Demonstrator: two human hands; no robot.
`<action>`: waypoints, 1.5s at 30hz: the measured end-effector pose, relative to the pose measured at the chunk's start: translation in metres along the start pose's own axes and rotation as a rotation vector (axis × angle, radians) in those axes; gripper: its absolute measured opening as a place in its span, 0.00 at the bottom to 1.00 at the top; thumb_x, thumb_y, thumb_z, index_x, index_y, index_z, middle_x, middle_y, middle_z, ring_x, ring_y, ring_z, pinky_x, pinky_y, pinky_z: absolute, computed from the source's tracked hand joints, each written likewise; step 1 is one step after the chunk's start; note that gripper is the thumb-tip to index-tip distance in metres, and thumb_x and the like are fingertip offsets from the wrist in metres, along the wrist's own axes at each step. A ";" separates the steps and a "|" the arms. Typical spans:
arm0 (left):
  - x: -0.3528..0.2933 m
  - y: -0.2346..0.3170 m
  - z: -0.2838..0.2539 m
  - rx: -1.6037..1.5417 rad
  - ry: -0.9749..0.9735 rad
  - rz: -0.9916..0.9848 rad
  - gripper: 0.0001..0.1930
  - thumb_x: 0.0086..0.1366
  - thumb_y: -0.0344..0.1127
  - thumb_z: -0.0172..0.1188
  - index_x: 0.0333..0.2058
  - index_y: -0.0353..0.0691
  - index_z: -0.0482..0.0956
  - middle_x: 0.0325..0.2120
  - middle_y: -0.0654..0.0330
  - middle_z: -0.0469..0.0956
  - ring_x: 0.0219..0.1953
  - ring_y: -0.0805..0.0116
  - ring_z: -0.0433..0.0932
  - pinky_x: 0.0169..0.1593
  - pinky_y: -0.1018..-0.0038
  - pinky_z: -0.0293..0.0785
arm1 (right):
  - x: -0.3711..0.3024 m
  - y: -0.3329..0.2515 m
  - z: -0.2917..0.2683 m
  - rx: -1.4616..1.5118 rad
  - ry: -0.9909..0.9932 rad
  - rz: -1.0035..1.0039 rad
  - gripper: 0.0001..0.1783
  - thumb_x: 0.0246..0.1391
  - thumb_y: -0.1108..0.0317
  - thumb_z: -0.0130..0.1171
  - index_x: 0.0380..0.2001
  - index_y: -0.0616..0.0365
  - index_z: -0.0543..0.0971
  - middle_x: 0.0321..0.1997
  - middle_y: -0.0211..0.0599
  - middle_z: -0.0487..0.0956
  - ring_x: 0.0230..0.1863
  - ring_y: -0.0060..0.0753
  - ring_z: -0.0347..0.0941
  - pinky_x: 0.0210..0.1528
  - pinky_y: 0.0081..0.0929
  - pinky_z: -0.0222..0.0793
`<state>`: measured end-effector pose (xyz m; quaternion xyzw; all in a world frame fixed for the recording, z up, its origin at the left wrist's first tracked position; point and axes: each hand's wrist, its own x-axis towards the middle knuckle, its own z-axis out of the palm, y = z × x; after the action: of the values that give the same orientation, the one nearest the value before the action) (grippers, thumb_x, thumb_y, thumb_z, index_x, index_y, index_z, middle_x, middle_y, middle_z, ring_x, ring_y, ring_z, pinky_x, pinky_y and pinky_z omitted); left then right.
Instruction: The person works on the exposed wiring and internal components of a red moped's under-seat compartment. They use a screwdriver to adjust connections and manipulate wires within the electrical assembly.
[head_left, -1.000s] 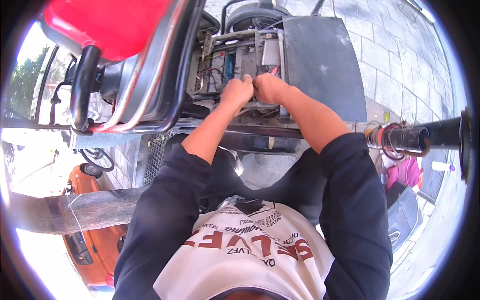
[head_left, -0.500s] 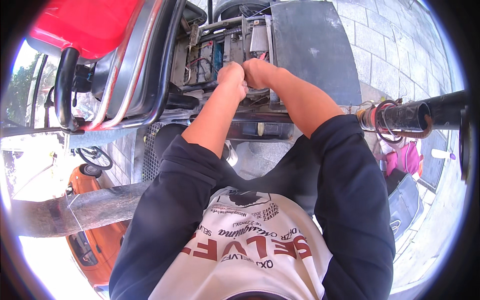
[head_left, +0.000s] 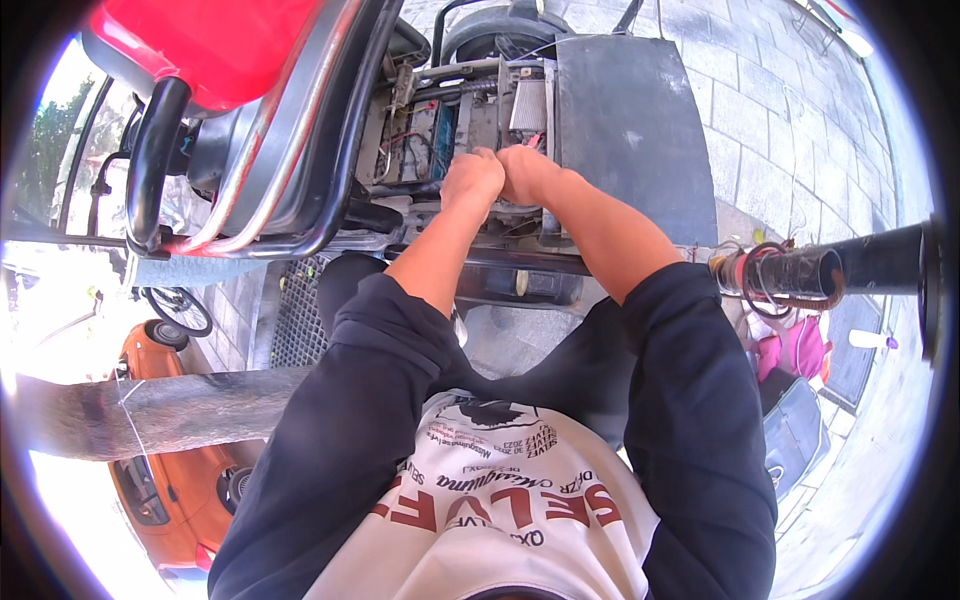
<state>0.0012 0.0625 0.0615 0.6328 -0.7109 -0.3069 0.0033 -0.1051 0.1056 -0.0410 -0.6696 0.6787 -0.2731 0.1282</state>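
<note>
My left hand (head_left: pixel 474 180) and my right hand (head_left: pixel 527 172) meet over the open bay of a vehicle frame (head_left: pixel 480 70), knuckles almost touching. Both sets of fingers are curled closed, and whatever is between them is hidden. A small red piece (head_left: pixel 534 141) shows just beyond my right hand; I cannot tell if it is held. Past it lies a silver ribbed metal box (head_left: pixel 526 105). Left of my hands, a blue-sided battery (head_left: pixel 444 128) sits in the bay beside thin red and black wires (head_left: pixel 408 138).
A red seat (head_left: pixel 215 50) with black and chrome rails rises at left. A dark flat panel (head_left: pixel 635 130) lies right of the bay. A black pipe with coiled cable (head_left: pixel 775 275) juts in at right. Beyond are bags (head_left: pixel 795 352), a tree trunk (head_left: pixel 200 412) and an orange car (head_left: pixel 190 500).
The whole scene sits slightly lower in the view. Both hands stay together and closed over the bay, with the left hand's fingers turned a little more toward the right hand.
</note>
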 end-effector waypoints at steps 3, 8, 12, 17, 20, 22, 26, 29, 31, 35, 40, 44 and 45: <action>0.012 -0.005 0.003 0.054 0.003 0.012 0.34 0.79 0.54 0.40 0.61 0.28 0.79 0.61 0.38 0.82 0.64 0.41 0.82 0.67 0.52 0.77 | 0.002 -0.001 -0.001 -0.005 -0.006 -0.020 0.12 0.53 0.65 0.63 0.31 0.63 0.86 0.35 0.61 0.87 0.41 0.65 0.85 0.47 0.53 0.82; 0.008 -0.013 -0.003 0.139 -0.001 0.185 0.32 0.77 0.52 0.45 0.54 0.25 0.84 0.54 0.33 0.84 0.59 0.38 0.84 0.62 0.51 0.79 | -0.006 -0.011 -0.016 0.005 -0.046 -0.017 0.12 0.54 0.65 0.62 0.29 0.64 0.86 0.34 0.62 0.86 0.40 0.65 0.85 0.46 0.52 0.82; 0.015 -0.019 -0.017 0.351 -0.083 0.529 0.30 0.78 0.51 0.45 0.46 0.27 0.85 0.47 0.33 0.86 0.52 0.35 0.86 0.58 0.48 0.81 | -0.019 -0.018 -0.025 0.094 -0.073 0.123 0.13 0.56 0.64 0.61 0.30 0.65 0.87 0.34 0.63 0.85 0.41 0.66 0.85 0.46 0.51 0.82; 0.043 -0.011 -0.045 0.908 -0.235 1.236 0.25 0.79 0.49 0.49 0.37 0.33 0.85 0.37 0.39 0.88 0.42 0.39 0.89 0.48 0.48 0.84 | -0.026 -0.018 -0.042 0.278 -0.096 0.281 0.11 0.56 0.68 0.63 0.35 0.62 0.89 0.37 0.63 0.85 0.44 0.66 0.84 0.47 0.49 0.81; 0.059 -0.004 -0.046 1.031 -0.239 1.533 0.21 0.78 0.47 0.51 0.37 0.35 0.84 0.35 0.45 0.88 0.38 0.44 0.89 0.41 0.51 0.86 | -0.014 -0.020 -0.055 0.175 -0.111 0.398 0.13 0.56 0.68 0.63 0.40 0.61 0.89 0.40 0.63 0.86 0.46 0.65 0.85 0.49 0.48 0.81; 0.066 0.008 -0.062 1.115 -0.272 1.536 0.20 0.78 0.46 0.52 0.37 0.35 0.83 0.34 0.48 0.88 0.37 0.44 0.89 0.41 0.52 0.86 | -0.013 -0.016 -0.061 0.139 -0.147 0.355 0.17 0.58 0.65 0.60 0.46 0.61 0.89 0.44 0.62 0.87 0.49 0.63 0.85 0.53 0.49 0.81; 0.086 -0.012 -0.076 0.979 -0.286 1.394 0.19 0.82 0.47 0.51 0.48 0.33 0.78 0.44 0.44 0.85 0.42 0.42 0.88 0.43 0.49 0.86 | -0.021 -0.010 -0.070 0.127 -0.098 0.332 0.18 0.61 0.62 0.58 0.46 0.61 0.87 0.45 0.62 0.87 0.50 0.65 0.84 0.56 0.51 0.79; 0.072 -0.038 -0.066 0.765 -0.243 1.212 0.21 0.83 0.48 0.51 0.54 0.31 0.73 0.50 0.42 0.83 0.49 0.38 0.85 0.49 0.48 0.83 | -0.010 -0.038 -0.082 0.234 -0.072 0.273 0.19 0.64 0.59 0.58 0.45 0.64 0.86 0.44 0.62 0.87 0.50 0.67 0.83 0.56 0.53 0.79; 0.067 -0.045 -0.058 0.632 -0.221 1.133 0.21 0.82 0.48 0.51 0.55 0.32 0.73 0.51 0.42 0.83 0.52 0.36 0.83 0.53 0.47 0.81 | -0.004 -0.047 -0.082 0.234 -0.063 0.253 0.20 0.65 0.57 0.57 0.44 0.66 0.85 0.43 0.61 0.87 0.49 0.69 0.83 0.55 0.54 0.79; 0.065 -0.055 -0.054 0.491 -0.221 1.047 0.20 0.81 0.48 0.52 0.55 0.37 0.76 0.53 0.44 0.83 0.55 0.38 0.82 0.56 0.48 0.79 | -0.005 -0.061 -0.087 0.060 -0.051 0.196 0.22 0.69 0.54 0.57 0.42 0.66 0.84 0.43 0.59 0.87 0.47 0.66 0.84 0.53 0.53 0.80; 0.056 -0.049 -0.036 0.371 -0.231 0.973 0.18 0.80 0.48 0.53 0.53 0.39 0.80 0.54 0.46 0.84 0.56 0.40 0.82 0.57 0.50 0.79 | -0.010 -0.051 -0.085 -0.340 0.053 -0.006 0.17 0.70 0.56 0.58 0.39 0.60 0.83 0.41 0.47 0.86 0.42 0.52 0.87 0.46 0.47 0.84; 0.065 -0.059 -0.027 0.372 -0.108 1.054 0.19 0.79 0.49 0.55 0.48 0.39 0.83 0.49 0.47 0.84 0.53 0.40 0.83 0.55 0.48 0.80 | -0.009 -0.064 -0.100 -0.516 -0.099 -0.052 0.16 0.70 0.56 0.59 0.38 0.58 0.84 0.39 0.42 0.85 0.42 0.47 0.86 0.45 0.42 0.84; 0.066 -0.060 -0.025 0.358 -0.100 1.054 0.19 0.79 0.49 0.55 0.47 0.39 0.84 0.48 0.47 0.84 0.52 0.40 0.83 0.54 0.48 0.80 | -0.005 -0.062 -0.101 -0.538 -0.115 -0.074 0.17 0.71 0.55 0.58 0.39 0.58 0.84 0.39 0.42 0.86 0.42 0.46 0.87 0.45 0.42 0.84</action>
<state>0.0513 -0.0079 0.0300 0.1674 -0.9714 -0.1677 0.0150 -0.1074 0.1337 0.0740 -0.7182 0.6936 -0.0491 -0.0258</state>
